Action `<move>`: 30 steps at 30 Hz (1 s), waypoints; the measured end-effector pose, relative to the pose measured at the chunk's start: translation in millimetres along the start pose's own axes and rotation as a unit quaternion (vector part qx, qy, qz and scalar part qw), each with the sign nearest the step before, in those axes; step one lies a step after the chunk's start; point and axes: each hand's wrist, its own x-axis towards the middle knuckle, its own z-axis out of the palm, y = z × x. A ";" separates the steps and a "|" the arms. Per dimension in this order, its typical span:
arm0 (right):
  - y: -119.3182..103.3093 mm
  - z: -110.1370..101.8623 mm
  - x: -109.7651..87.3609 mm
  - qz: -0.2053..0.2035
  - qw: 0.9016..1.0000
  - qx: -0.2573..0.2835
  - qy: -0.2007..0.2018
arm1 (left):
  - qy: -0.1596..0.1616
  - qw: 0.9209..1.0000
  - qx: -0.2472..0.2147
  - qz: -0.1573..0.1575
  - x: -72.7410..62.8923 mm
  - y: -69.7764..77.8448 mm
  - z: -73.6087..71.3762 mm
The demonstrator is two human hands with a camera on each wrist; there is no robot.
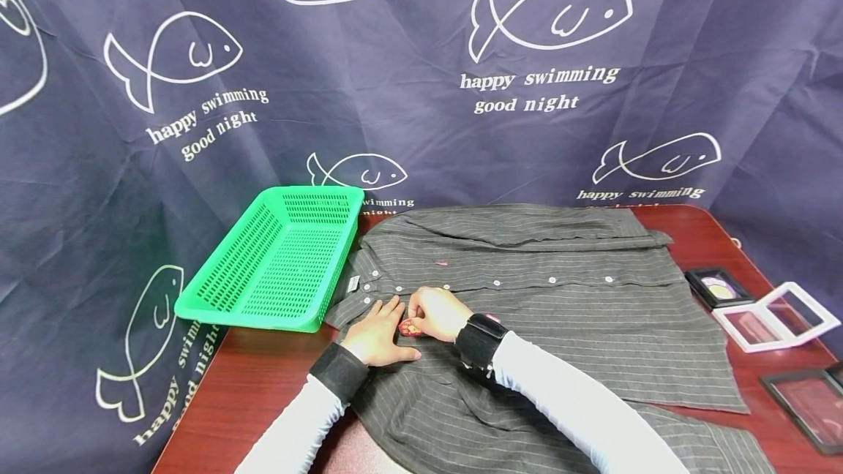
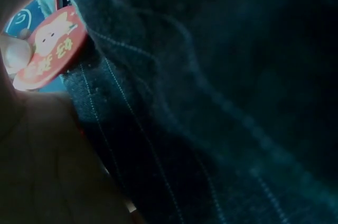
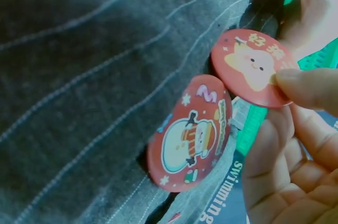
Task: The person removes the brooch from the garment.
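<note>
A dark grey striped button shirt lies spread over the table. My left hand rests on it near the collar, fingers spread straight and thumb pointing right. Just beside that thumb, my right hand pinches the edge of a round red badge between thumb and fingers. The badge has a yellow smiling star and yellow characters, and its face also shows in the left wrist view. A second red badge, with a snowman on it, sits on the shirt close beside the first in the right wrist view.
A green plastic basket stands at the left, near the collar. On the right lie an open white-framed case, a black case and another dark-framed case. A dark curtain with fish drawings hangs behind the table.
</note>
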 end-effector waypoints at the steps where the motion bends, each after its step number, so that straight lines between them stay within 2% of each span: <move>1: -0.2 0.4 -1.0 -0.008 1.000 -0.003 0.002 | 0.000 1.000 -0.001 0.000 0.0 -0.1 0.1; 8: -1.9 2.8 -6.1 -0.062 0.998 -0.023 0.016 | 0.001 1.000 0.001 0.000 0.9 -2.0 1.6; 20: -1.5 4.7 -10.9 -0.110 0.991 -0.066 0.024 | 0.006 1.000 -0.011 0.006 1.2 -3.4 1.8; 30: -0.2 6.9 -19.5 -0.115 0.992 -0.048 -0.012 | 0.015 1.000 0.000 0.007 0.6 -2.3 1.6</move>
